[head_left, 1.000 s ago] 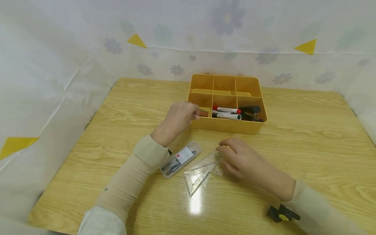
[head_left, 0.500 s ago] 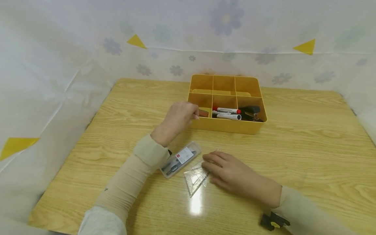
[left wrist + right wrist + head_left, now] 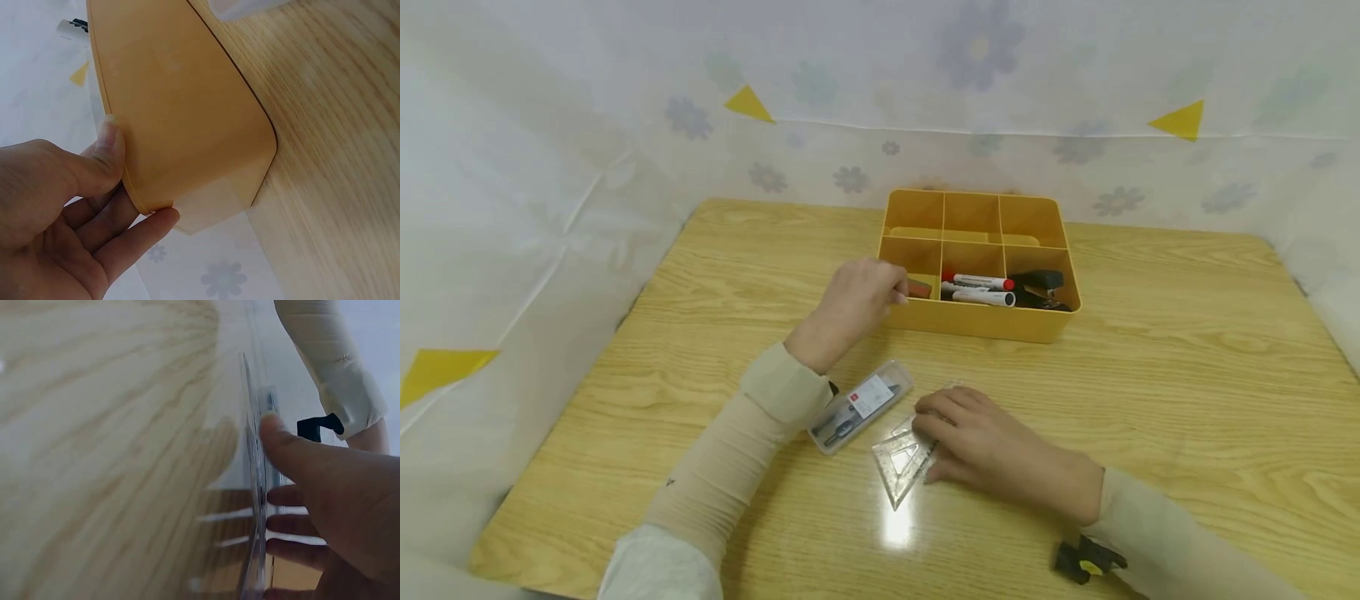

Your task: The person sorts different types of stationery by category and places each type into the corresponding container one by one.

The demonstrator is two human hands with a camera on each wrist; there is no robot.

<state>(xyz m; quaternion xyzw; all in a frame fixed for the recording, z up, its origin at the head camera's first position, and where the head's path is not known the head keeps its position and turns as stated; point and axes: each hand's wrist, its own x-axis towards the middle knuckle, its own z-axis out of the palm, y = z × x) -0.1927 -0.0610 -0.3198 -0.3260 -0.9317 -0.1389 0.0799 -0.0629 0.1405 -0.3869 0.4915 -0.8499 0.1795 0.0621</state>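
Observation:
At the front left corner of a yellow divided organizer box (image 3: 977,321), my left hand (image 3: 861,300) grips the rim. The left wrist view shows its thumb on the outer wall of the box (image 3: 181,106) with fingers around the corner. My right hand (image 3: 985,442) is over two clear plastic set squares (image 3: 898,467), which overlap and are partly covered by it. In the right wrist view the set squares (image 3: 255,487) appear edge-on, thumb and extended fingertips of the hand (image 3: 337,506) touching them from above.
Between the hands lies a clear case with a compass (image 3: 861,407). The box compartments hold markers (image 3: 981,290), a black stapler (image 3: 1041,282) and a reddish-brown block (image 3: 919,288). A floral sheet (image 3: 865,75) hangs behind the wooden table (image 3: 1187,350).
My right hand has moved left and nearer me, farther over the set squares. The front set square has turned slightly. My left hand keeps its hold on the box corner.

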